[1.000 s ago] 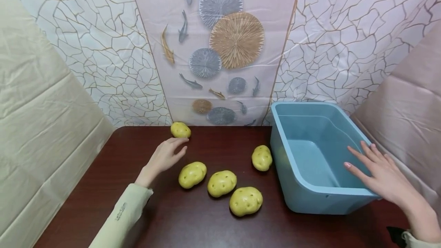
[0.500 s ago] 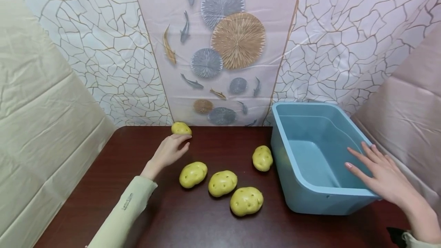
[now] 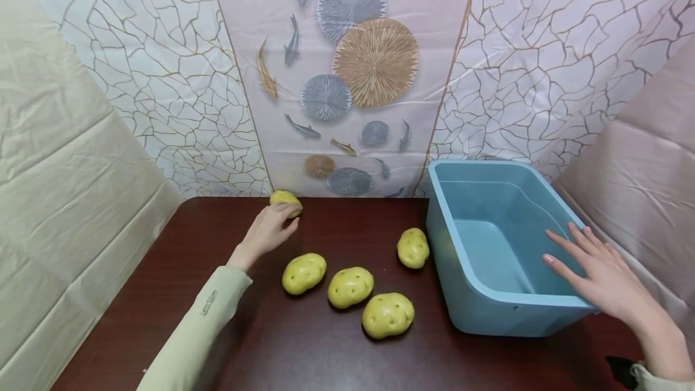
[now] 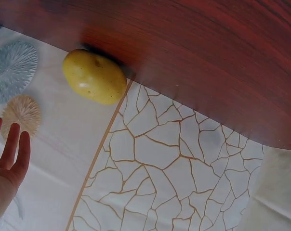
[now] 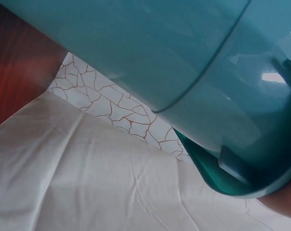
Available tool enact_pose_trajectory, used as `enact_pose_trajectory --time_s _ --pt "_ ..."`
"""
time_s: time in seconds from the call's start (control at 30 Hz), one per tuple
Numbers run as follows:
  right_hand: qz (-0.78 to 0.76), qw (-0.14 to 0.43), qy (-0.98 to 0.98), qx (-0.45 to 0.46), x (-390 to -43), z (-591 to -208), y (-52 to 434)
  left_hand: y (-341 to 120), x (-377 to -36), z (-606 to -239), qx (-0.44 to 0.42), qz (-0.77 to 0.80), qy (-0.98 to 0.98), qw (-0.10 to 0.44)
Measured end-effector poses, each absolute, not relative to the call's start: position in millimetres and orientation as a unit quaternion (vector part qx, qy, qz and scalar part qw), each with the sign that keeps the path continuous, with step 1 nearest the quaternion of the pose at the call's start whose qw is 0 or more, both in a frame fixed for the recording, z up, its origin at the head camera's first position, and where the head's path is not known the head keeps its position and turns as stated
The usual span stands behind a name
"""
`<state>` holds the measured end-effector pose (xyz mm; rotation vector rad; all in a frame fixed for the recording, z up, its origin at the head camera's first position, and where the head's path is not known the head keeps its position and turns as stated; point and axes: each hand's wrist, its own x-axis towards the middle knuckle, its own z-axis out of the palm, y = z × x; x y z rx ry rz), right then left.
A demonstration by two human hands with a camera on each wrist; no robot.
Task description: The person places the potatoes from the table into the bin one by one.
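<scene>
My left hand (image 3: 268, 229) reaches over the dark table to a yellow potato (image 3: 280, 196) at the far edge, and its fingers overlap the potato in the head view. In the left wrist view, a gap shows between the loosely extended fingers (image 4: 23, 155) and that potato (image 4: 95, 77). My right hand (image 3: 605, 273) lies at the near right corner of a blue plastic bin (image 3: 458, 246), fingers spread over the rim. The right wrist view shows mostly the bin's side (image 5: 150, 57), with the right fingers hidden.
Nearer on the table (image 3: 282, 355) lie several more potatoes: one potato (image 3: 304, 274) closest to the left hand, two (image 3: 350, 288) in the middle, and one (image 3: 413, 248) beside the bin's left wall. A patterned cloth (image 3: 347, 107) hangs behind, with plain cloth on both sides.
My left hand has moved forward and slightly right, from just short of the far potato to over its near side. The right hand and the bin stay put.
</scene>
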<state>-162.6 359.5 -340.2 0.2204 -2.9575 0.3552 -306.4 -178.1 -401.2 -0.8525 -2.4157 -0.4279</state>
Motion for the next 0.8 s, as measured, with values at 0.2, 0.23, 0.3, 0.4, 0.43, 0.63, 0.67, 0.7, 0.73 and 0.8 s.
enact_pose_trajectory --time_s 0.2,0.23,0.3,0.4,0.43,0.63,0.67,0.7,0.73,0.8 --pt "0.120 0.072 -0.988 0.071 -163.8 -340.2 359.3 -180.3 -313.9 -405.4 -0.305 -0.150 -0.904 0.258" --pt "0.121 0.071 -0.987 0.071 -164.0 -340.1 359.1 -181.2 -314.9 -406.5 -0.303 -0.146 -0.906 0.256" --pt "0.123 0.070 -0.987 0.072 -164.3 -340.0 358.8 -183.3 -316.9 -408.5 -0.299 -0.142 -0.909 0.252" --pt "0.124 0.072 -0.987 0.073 -164.4 -340.2 358.6 -186.1 -320.1 -410.5 -0.287 -0.134 -0.915 0.248" --pt "0.124 0.072 -0.987 0.073 -164.3 -340.3 358.6 -187.0 -321.5 -411.1 -0.283 -0.131 -0.918 0.246" --pt "0.123 0.073 -0.987 0.071 -164.3 -340.5 359.7 -189.8 -331.0 -413.5 -0.253 -0.127 -0.933 0.223" --pt "0.123 0.075 -0.987 0.071 -164.1 -340.6 360.0 -190.0 -332.5 -413.9 -0.248 -0.128 -0.935 0.219" --pt "0.123 0.076 -0.987 0.072 -164.0 -340.8 360.2 -190.1 -334.1 -414.4 -0.245 -0.126 -0.937 0.214" --pt "0.122 0.078 -0.987 0.072 -163.9 -341.0 360.4 -190.1 -335.6 -414.8 -0.241 -0.125 -0.939 0.209" --pt "0.123 0.081 -0.986 0.073 -163.5 -341.6 360.8 -190.0 -338.4 -415.8 -0.236 -0.123 -0.943 0.199"
